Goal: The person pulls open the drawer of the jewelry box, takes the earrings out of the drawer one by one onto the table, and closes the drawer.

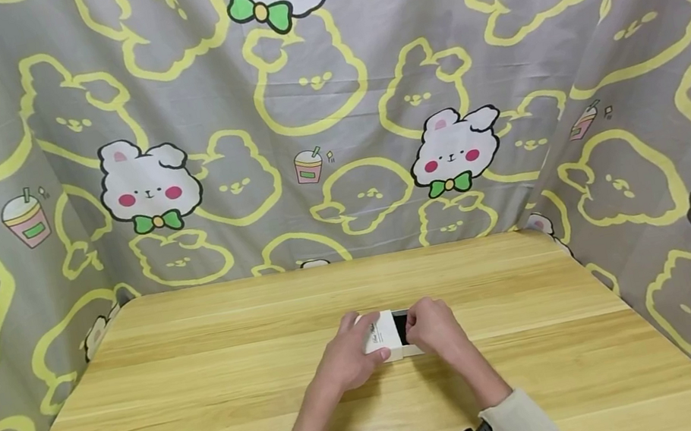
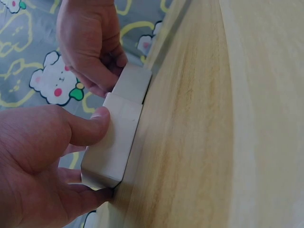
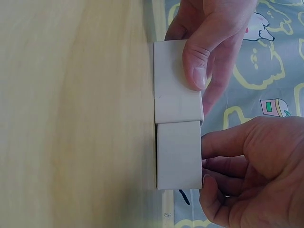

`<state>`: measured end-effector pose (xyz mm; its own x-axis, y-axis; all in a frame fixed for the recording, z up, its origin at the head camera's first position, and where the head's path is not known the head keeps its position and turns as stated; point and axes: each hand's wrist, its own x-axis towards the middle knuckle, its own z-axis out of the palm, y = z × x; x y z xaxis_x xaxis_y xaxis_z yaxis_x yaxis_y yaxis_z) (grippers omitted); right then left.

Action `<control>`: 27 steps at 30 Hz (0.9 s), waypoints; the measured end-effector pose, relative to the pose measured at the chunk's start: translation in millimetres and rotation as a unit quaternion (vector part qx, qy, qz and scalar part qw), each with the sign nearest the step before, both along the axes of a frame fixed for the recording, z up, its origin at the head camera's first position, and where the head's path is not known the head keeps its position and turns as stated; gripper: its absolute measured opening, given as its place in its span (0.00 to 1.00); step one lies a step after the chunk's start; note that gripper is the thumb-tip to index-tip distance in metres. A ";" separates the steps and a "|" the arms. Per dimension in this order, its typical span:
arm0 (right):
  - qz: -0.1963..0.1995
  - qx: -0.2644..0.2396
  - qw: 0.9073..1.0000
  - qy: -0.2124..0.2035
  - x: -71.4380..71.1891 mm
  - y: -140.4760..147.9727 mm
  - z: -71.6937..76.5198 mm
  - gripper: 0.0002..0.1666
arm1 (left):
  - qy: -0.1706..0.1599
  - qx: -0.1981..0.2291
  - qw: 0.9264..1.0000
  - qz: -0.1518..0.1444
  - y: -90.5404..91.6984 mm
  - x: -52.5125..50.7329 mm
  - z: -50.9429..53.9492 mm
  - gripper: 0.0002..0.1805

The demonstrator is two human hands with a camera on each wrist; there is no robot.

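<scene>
A small white box stands on the wooden table, its outer sleeve [image 1: 389, 332] [image 2: 112, 142] [image 3: 175, 80] partly off a white inner tray [image 2: 133, 83] [image 3: 179, 154] with a black inside [image 1: 402, 329]. Dark printing marks the sleeve's top. My left hand [image 1: 347, 354] [image 2: 42, 161] [image 3: 216, 38] grips the sleeve, thumb on the near side and fingers on the far side. Over the tray's right part, my right hand [image 1: 434, 327] [image 2: 92, 45] [image 3: 256, 166] has curled fingers at its upper edge; their tips are partly hidden. A thin black strip [image 3: 184, 197] sticks out at the tray's end.
The wooden table [image 1: 216, 423] reaches back to a grey curtain [image 1: 344, 131] with rabbit and cup prints, which also hangs on both sides. Black straps with yellow parts are at both wrists, by the beige sleeves.
</scene>
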<state>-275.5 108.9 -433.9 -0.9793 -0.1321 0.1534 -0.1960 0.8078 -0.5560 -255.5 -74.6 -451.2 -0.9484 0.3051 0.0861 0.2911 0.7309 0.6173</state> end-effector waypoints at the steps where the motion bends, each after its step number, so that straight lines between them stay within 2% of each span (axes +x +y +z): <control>1: -0.001 0.000 1.000 0.000 -0.1 -0.3 -0.3 0.13 | 0.000 0.000 1.000 0.000 -0.1 0.0 -0.2 0.34; 10: -0.008 -0.003 1.000 -0.014 0.0 -3.9 -1.5 0.18 | 0.007 -0.002 1.000 -0.003 -0.9 0.5 0.5 0.34; 19: -0.013 -0.007 0.999 -0.035 -0.2 -2.6 -0.7 0.23 | -0.005 0.001 1.000 -0.001 1.2 1.5 1.5 0.34; 27: -0.002 -0.001 1.000 -0.013 0.4 -3.3 -0.8 0.26 | -0.006 0.000 1.000 0.004 0.7 0.9 0.5 0.34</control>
<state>-275.1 105.5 -434.7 -0.9836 -0.1279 0.1275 -0.1779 0.8077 -0.5622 -254.6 -73.9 -450.7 -0.9519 0.2973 0.0743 0.2774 0.7331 0.6210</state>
